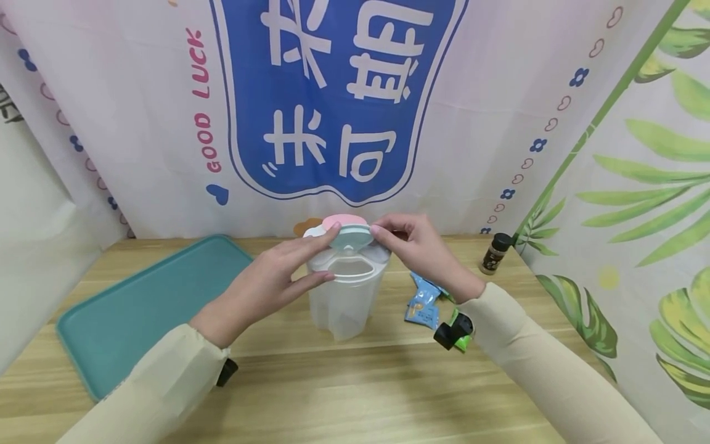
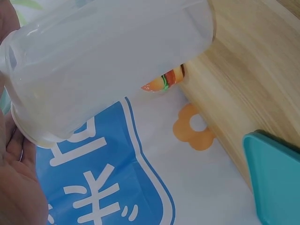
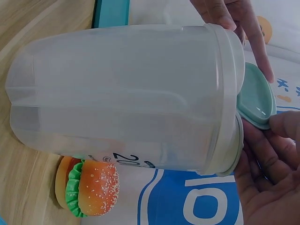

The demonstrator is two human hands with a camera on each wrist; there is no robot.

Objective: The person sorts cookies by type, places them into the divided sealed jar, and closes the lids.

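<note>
A tall translucent storage container stands upright on the table, its pale lid fitted with small hinged flaps. One green flap is raised above an uncovered opening; a pink flap shows behind it. My right hand pinches the green flap's right edge with the thumb, fingers bent behind it. From the other side my left hand reaches in, its extended index finger touching the flap's left edge and its thumb near the container's rim. In the right wrist view the green flap lies between both hands.
A teal tray lies at the left. Right of the container are blue and green snack packets, partly under my right wrist. A black-capped jar stands at the back right. Behind the container sits a toy hamburger, near the printed cloth backdrop.
</note>
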